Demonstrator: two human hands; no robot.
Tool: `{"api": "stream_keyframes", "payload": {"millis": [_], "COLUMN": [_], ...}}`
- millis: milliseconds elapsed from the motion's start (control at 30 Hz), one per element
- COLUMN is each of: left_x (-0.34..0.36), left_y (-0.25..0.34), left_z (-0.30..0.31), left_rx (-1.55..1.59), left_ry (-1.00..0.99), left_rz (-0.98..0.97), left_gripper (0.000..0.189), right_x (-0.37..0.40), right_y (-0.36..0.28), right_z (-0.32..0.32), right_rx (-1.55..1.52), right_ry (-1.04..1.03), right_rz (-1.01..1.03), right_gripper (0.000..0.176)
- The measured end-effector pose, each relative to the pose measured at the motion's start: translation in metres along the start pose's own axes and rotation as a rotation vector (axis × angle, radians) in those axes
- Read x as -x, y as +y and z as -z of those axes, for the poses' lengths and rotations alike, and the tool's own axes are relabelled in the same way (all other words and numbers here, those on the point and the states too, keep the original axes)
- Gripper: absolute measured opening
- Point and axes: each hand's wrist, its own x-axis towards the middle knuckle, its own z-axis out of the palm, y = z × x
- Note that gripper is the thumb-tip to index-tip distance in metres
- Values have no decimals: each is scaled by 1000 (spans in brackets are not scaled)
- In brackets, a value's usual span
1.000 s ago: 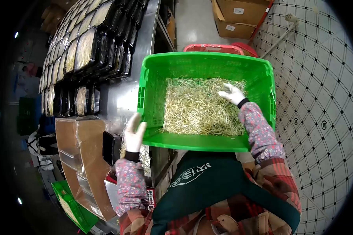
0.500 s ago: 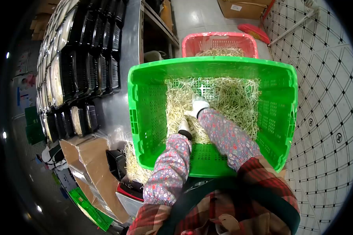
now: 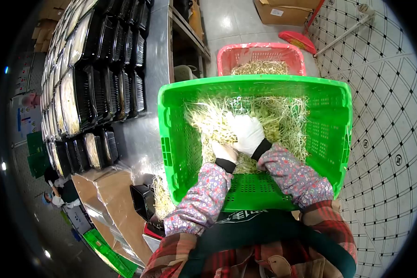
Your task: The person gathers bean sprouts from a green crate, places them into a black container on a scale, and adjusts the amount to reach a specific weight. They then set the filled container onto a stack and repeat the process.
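Observation:
Both my hands wear white gloves and are inside a big green plastic crate [image 3: 255, 79] of bean sprouts. My right hand [image 3: 248, 134] is closed on a loose clump of bean sprouts [image 3: 211, 119], its fingers partly buried among the stems. Close below it, my left hand [image 3: 225, 152] presses against the near side of the same clump, with its fingertips hidden in the sprouts. More sprouts [image 3: 289, 123] lie across the crate floor on the right.
Black plastic trays [image 3: 88, 92] of sprouts are stacked on the metal table [image 3: 146, 134] at left. Below them are a cardboard box [image 3: 113, 194] and a black tray [image 3: 142, 202]. Beyond the crate stands a pink basket [image 3: 221, 61], with a red dustpan [image 3: 297, 41] near it.
My hands have lifted a clump of bean sprouts off the pile. The right hand has come nearer and turned, and now the two hands are close together.

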Motion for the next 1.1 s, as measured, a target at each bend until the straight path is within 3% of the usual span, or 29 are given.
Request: {"api": "stream_keyframes", "payload": {"millis": [67,100,133,200,233,267,300,333,367,400,433,500,533,600,633,667,733,800,833,867,900,933,967,1000,1067,1100], "left_x": [-13,-18,-21,-21,-19,-18,-19,-20,-26,-38,-49,-69,-71,-50,-27,-13,15,5,-17,-39,-63,-92,-117,-134,-129,-112], "left_y": [-29,-39,-40,-29,-20,-14,-12,-11,-4,4,8,-6,-17,-36,-32,-58,-21,20,32,32,26,20,2,-13,-23,-29], "left_z": [60,87,114,156,167,170,167,164,149,127,106,76,70,71,69,107,105,86,73,62,52,46,45,45,41,49], "left_rx": [-1181,-1411,-1441,-1113,-885,-704,-569,-434,-642,-846,-1071,-1429,-1569,-1840,-2083,-1921,-1870,-1718,-1442,-1518,-1428,-1522,-1582,-1699,-1816,-1861], "left_ry": [-224,-322,-388,-313,-213,-139,-93,-45,-155,-268,-293,-339,-369,-697,-819,-823,-1012,-1050,-934,-745,-597,-583,-480,-427,-464,-513], "left_rz": [-358,-302,-67,379,539,517,385,256,141,17,-148,-478,-634,-141,-189,-271,-131,-169,39,-15,-171,-305,-538,-539,-160,-282], "left_gripper": [54,53,52,53,54,56,54,54,56,57,57,58,59,59,59,59,60,54,44,41,42,49,59,67,77,82], "right_x": [16,30,50,105,113,116,93,88,76,47,27,-12,-10,-4,29,66,100,89,54,16,-8,-25,-34,-37,-33,-27], "right_y": [6,15,23,26,36,45,37,47,60,66,77,89,83,57,47,40,45,77,88,97,108,117,130,137,112,99], "right_z": [-18,-41,-62,-90,-91,-93,-63,-66,-67,-62,-65,-66,-77,-75,-84,-91,-82,-77,-57,-38,-42,-50,-78,-105,-97,-90], "right_rx": [117,226,331,285,-10,-315,-336,-376,-539,-376,-432,-190,-130,1,108,214,-44,-264,-337,-410,-406,-404,-230,-60,-75,-124], "right_ry": [39,84,121,-534,-780,-1010,-1162,-1017,-821,-735,-475,-384,-557,-888,-800,-706,-802,-754,-871,-982,-887,-796,-593,-392,-562,-785], "right_rz": [80,145,207,181,199,215,141,56,-17,-43,-144,-198,-255,-368,-209,-47,-48,45,-76,-199,-261,-322,-242,-161,-334,-371], "right_gripper": [70,71,72,76,75,74,71,58,46,39,32,47,56,75,79,83,83,71,70,70,70,70,72,75,83,92]}}
